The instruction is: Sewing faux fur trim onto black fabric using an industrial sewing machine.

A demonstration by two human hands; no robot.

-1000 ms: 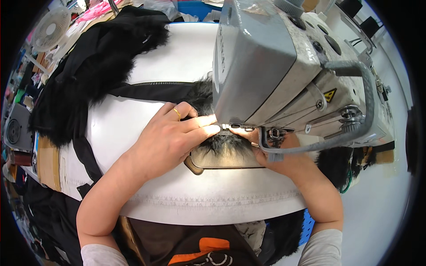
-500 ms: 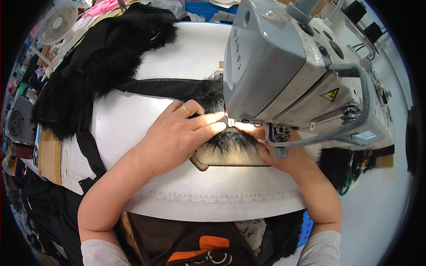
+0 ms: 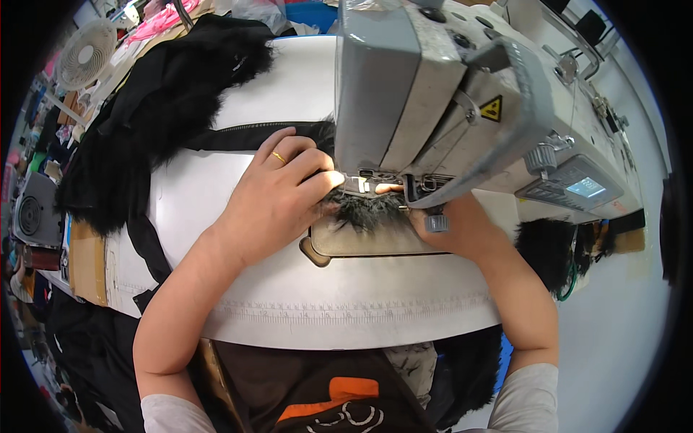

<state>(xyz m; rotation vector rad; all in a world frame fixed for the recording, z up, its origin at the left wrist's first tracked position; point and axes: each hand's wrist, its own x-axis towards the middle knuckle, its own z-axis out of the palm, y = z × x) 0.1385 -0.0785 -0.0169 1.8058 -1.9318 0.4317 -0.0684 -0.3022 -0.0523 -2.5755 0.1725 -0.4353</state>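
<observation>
A piece of black faux fur (image 3: 367,209) lies under the needle area of a grey sewing machine (image 3: 379,94), lit by its lamp. My left hand (image 3: 278,191), with a gold ring, pinches the fur's left side with bent fingers, thumb and forefinger close to the presser foot (image 3: 361,185). From the right, my right hand (image 3: 465,227) grips the fur's other side. One of its fingertips shows beside the foot; its other fingers are largely hidden behind the machine's parts. A black fabric strip (image 3: 242,137) with a stitched edge runs leftward from the fur.
A heap of black furry garment pieces (image 3: 159,108) covers the table's left side. A white fan (image 3: 86,54) stands at the far left. Printed ruler marks (image 3: 325,312) run along the white table's front. More black fur (image 3: 545,252) hangs at the right beneath the machine.
My left fingers, stretched toward the needle before, are now more bent and drawn back a little to the left. The view has shifted, so the machine appears farther left and more turned.
</observation>
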